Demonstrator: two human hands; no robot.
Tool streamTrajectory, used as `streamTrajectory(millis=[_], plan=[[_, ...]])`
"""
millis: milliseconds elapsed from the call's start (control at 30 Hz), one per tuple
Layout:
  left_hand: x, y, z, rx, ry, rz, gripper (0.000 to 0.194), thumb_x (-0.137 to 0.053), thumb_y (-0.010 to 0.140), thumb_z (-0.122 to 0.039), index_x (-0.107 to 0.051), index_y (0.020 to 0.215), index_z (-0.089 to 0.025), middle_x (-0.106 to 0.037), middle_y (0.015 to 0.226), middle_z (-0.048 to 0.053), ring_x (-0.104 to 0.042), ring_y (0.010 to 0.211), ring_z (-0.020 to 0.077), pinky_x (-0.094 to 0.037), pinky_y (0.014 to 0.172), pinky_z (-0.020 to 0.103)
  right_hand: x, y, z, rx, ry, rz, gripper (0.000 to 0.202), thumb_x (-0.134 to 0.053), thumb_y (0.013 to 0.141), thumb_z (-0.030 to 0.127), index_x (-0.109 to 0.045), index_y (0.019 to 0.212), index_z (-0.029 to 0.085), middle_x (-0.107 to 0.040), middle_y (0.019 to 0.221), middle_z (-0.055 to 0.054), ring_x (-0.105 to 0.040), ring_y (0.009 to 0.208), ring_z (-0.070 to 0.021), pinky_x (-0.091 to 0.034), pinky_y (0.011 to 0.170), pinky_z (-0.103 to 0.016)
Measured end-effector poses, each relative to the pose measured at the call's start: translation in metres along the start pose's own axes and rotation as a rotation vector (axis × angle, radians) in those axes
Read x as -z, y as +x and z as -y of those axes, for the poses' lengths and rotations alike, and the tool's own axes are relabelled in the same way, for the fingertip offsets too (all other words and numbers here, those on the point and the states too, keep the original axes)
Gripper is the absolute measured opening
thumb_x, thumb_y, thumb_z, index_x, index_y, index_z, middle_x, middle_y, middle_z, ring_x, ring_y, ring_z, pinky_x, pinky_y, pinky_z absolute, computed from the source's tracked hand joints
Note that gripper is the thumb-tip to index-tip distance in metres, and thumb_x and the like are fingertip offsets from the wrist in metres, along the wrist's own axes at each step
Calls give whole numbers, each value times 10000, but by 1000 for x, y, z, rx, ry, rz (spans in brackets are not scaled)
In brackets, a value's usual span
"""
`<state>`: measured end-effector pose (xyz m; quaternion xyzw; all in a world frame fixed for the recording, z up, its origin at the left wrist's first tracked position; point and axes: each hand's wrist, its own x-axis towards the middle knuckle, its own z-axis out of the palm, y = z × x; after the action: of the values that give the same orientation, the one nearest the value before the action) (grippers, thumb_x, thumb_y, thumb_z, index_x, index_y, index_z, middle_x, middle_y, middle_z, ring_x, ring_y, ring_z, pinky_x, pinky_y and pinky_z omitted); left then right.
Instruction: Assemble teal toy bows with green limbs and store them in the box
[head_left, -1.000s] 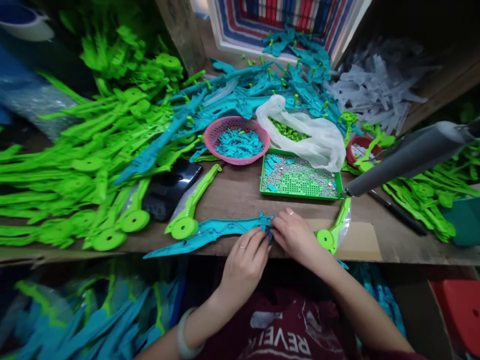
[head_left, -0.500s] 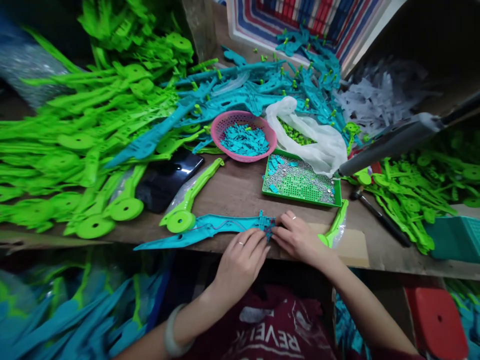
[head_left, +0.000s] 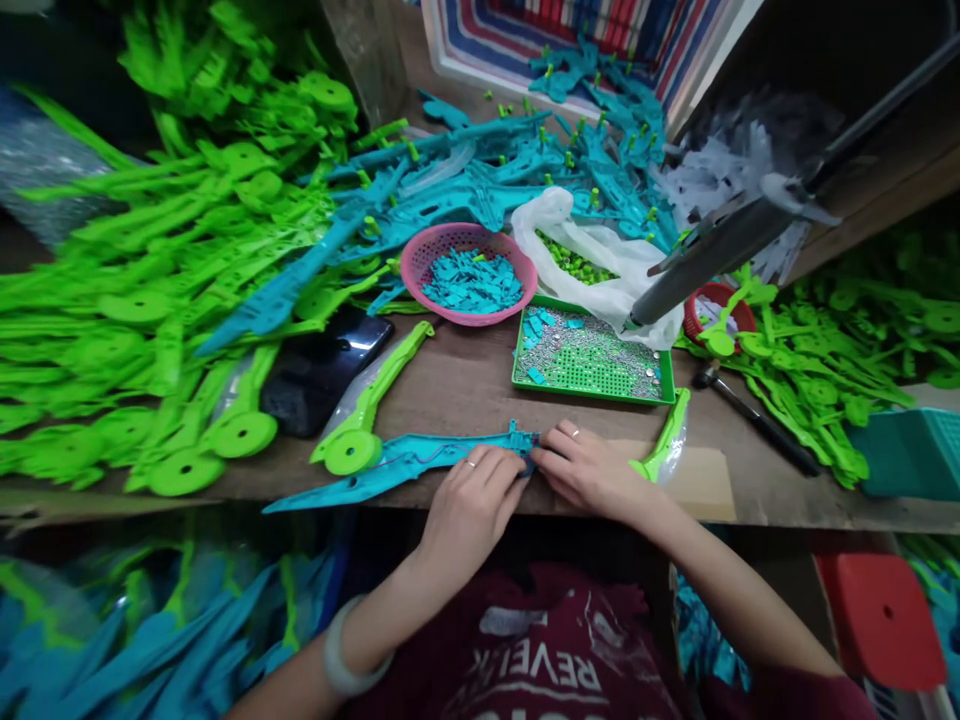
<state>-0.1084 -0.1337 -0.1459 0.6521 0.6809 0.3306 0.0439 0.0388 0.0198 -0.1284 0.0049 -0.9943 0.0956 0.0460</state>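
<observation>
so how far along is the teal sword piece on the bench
Done: teal blade lies flat at the bench edge. In hand: left hand and right hand pinch its hilt end. Left: green screw tray, pink basket of clips and green piles wait.

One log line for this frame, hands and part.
left hand: on teal blade | right hand: pinching its hilt end | bench: green tray, pink basket

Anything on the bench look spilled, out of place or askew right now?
A few things. A dark phone lies half under the green plastic parts. Teal bits sit among the silver pieces in the green tray. The teal blade part under the left hand and right hand pokes past the bench edge.
</observation>
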Motion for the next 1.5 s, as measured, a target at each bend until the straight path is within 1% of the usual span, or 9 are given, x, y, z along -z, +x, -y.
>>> streamTrajectory(millis=[100, 167, 267, 467, 700, 900, 1133, 1300, 1500], plan=[[1, 3, 3, 1, -50, 4, 134, -501, 1011, -175, -634, 1006, -174, -678, 1031, 86, -637, 964, 227, -550, 848, 375, 0, -1, -1, -9, 14, 50, 196, -470, 1020, 204, -636, 1088, 124, -604, 976, -112, -491, 919, -237, -468, 750, -352], [2, 3, 5, -56, -22, 8, 149, -515, 1009, -178, -663, 1021, -168, -682, 1094, 104, -641, 1023, 239, -550, 892, 391, 2, -1, -1, -20, 22, 78, 211, -462, 1026, 214, -640, 1097, 126, -600, 986, -118, -500, 935, -240, -479, 764, -360], [5, -4, 6, -171, 74, 31, 160, -564, 993, -196, -695, 1081, -167, -719, 1076, 98, -661, 1015, 252, -551, 905, 413, 5, -1, -1, -34, 49, 101, 235, -459, 1030, 228, -647, 1126, 125, -595, 1025, -130, -516, 963, -242, -501, 800, -372], [6, -13, 3, -312, 228, -14, 271, -584, 981, -176, -665, 1239, -168, -728, 1148, 116, -675, 1074, 251, -544, 960, 411, 9, -3, -5, -41, 105, 95, 297, -449, 1034, 255, -663, 1184, 113, -598, 1032, -136, -532, 983, -251, -547, 844, -409], [-3, -9, 3, -259, 283, -37, 223, -608, 979, -238, -691, 1138, -106, -748, 1089, 145, -707, 1012, 273, -578, 882, 402, 8, -6, -10, -56, 200, 58, 292, -488, 1017, 234, -674, 1219, 135, -612, 1054, -118, -528, 1003, -242, -557, 901, -414], [-4, -12, 1, -343, 293, -64, 234, -604, 970, -148, -657, 1195, -117, -748, 1115, 126, -704, 1033, 254, -555, 912, 395, 9, -6, -8, -75, 212, 74, 279, -509, 1006, 220, -671, 1216, 135, -618, 1050, -115, -525, 984, -237, -549, 879, -397], [-8, -12, -2, -217, 206, -76, 175, -605, 963, -155, -685, 1114, -115, -749, 1072, 121, -691, 1014, 243, -554, 912, 380, 9, -7, -10, -68, 232, 70, 289, -536, 998, 224, -657, 1244, 132, -629, 1060, -116, -535, 1003, -238, -535, 884, -394], [-7, -16, -12, -124, 337, -65, 165, -627, 956, -183, -710, 1083, -118, -745, 1108, 129, -661, 1080, 297, -527, 900, 429, 11, -7, -3, -81, 175, 108, 296, -497, 1011, 214, -641, 1250, 116, -620, 1077, -127, -537, 991, -246, -537, 846, -394], [-8, -17, -15, -89, 224, -87, 117, -620, 956, -138, -700, 1041, -127, -749, 1045, 108, -665, 1038, 253, -546, 893, 382, 14, -5, -6, -99, 232, 133, 261, -500, 1005, 196, -674, 1196, 156, -598, 1074, -124, -515, 997, -245, -542, 844, -396]])
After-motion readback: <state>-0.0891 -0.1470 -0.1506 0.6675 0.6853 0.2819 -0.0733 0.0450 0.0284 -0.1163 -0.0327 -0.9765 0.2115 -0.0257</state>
